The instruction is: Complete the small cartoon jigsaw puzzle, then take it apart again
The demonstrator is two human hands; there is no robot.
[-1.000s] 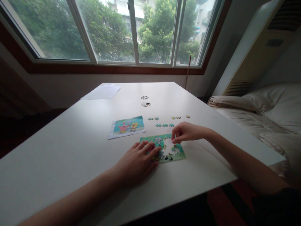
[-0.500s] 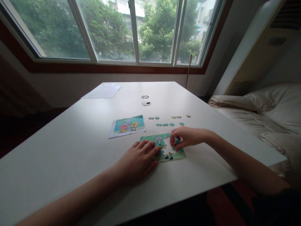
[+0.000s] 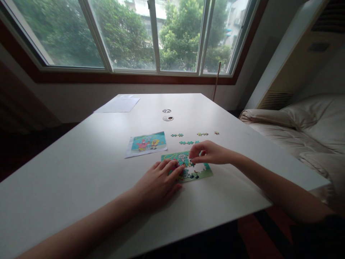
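Note:
A small cartoon jigsaw puzzle point(image 3: 202, 172), partly filled with white gaps, lies on the white table point(image 3: 81, 169). My left hand point(image 3: 157, 183) rests flat on the puzzle's left end, fingers stretched out. My right hand point(image 3: 207, 153) hovers over the puzzle's upper middle, thumb and fingers pinched on a small puzzle piece. A printed reference picture point(image 3: 147, 143) of the same cartoon lies just beyond the puzzle to the left. Loose teal pieces point(image 3: 188, 142) lie in short rows behind the puzzle.
More loose pieces point(image 3: 202, 134) sit farther back. Two round cable grommets point(image 3: 167, 118) and a white sheet of paper point(image 3: 117, 105) lie toward the far end. A cream sofa point(image 3: 304, 129) stands to the right of the table, and windows run along the far wall.
My right hand moved from the puzzle's right side leftward to its upper middle, still pinched. My left hand has stayed in place on the puzzle.

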